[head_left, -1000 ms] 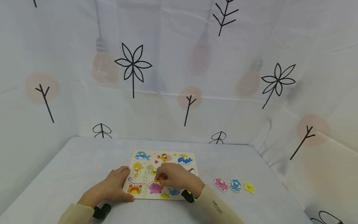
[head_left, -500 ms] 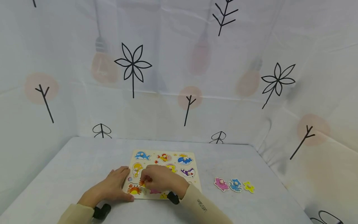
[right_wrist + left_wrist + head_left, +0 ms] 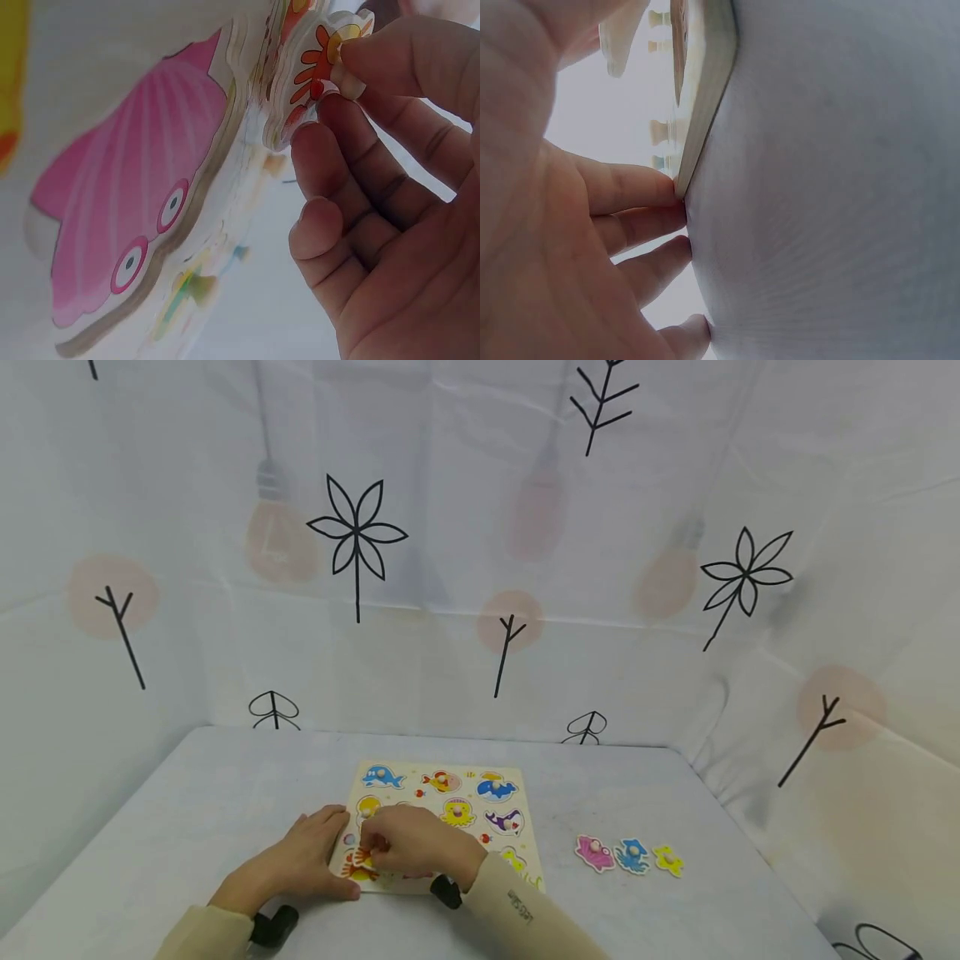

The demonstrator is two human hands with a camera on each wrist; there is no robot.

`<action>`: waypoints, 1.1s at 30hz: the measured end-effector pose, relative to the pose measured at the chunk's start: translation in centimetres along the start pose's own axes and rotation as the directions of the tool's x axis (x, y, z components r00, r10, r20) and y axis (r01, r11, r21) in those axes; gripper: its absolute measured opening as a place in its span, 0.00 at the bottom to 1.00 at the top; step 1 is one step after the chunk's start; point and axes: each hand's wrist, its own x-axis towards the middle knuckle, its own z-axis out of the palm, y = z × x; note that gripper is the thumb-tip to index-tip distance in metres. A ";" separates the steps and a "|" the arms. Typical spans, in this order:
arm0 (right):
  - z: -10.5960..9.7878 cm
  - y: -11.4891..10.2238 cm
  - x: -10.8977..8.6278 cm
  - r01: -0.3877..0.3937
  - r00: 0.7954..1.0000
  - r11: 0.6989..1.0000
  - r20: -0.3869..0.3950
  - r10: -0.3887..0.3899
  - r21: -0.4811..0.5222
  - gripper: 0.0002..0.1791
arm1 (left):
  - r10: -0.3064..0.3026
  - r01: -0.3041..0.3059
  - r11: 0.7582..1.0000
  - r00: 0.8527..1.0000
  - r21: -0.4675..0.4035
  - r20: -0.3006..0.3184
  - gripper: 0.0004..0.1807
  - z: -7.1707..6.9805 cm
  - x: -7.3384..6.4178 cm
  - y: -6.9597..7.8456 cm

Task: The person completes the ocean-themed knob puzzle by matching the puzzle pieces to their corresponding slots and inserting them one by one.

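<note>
A wooden knob puzzle board (image 3: pixel 412 772) with sea animals lies on the white table. My left hand (image 3: pixel 300 860) rests at its left side; in the left wrist view the fingers (image 3: pixel 630 187) are spread, with fingertips touching the board edge (image 3: pixel 709 97). My right hand (image 3: pixel 423 843) is over the board's lower left. It pinches the knob of an orange crab puzzle piece (image 3: pixel 304 75), which stands tilted in the right wrist view. Beside it shows the pink shell picture (image 3: pixel 135 195) in its recess on the board. My right hand hides part of the board's lower row from the head camera.
To the right of the board lie a pink shell piece (image 3: pixel 595 854), a blue piece (image 3: pixel 632 857) and a yellow star-like piece (image 3: pixel 667 861). Knobbed pieces such as the dolphin (image 3: pixel 382 777) and the octopus (image 3: pixel 457 812) sit in the board. Printed cloth hangs behind.
My right hand has moved left across the board with the crab piece, from the middle to the crab picture at the lower left. My left hand and the board have stayed put.
</note>
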 end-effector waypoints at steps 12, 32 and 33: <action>0.6 -0.2 0.9 0.008 1.000 1.000 0.001 -0.008 -0.008 0.05 | 0.012 -0.012 1.000 1.000 -0.008 -0.005 0.60 0.0 0.0 -0.1; 0.9 -0.9 1.3 -0.002 0.999 1.000 0.033 0.002 0.010 0.05 | 0.020 -0.020 1.000 1.000 -0.003 -0.014 0.59 0.1 -0.1 -0.1; 0.9 -1.0 1.3 -0.002 0.999 1.000 0.036 0.001 0.015 0.05 | 0.021 -0.021 1.000 1.000 -0.002 -0.014 0.59 0.1 -0.1 -0.1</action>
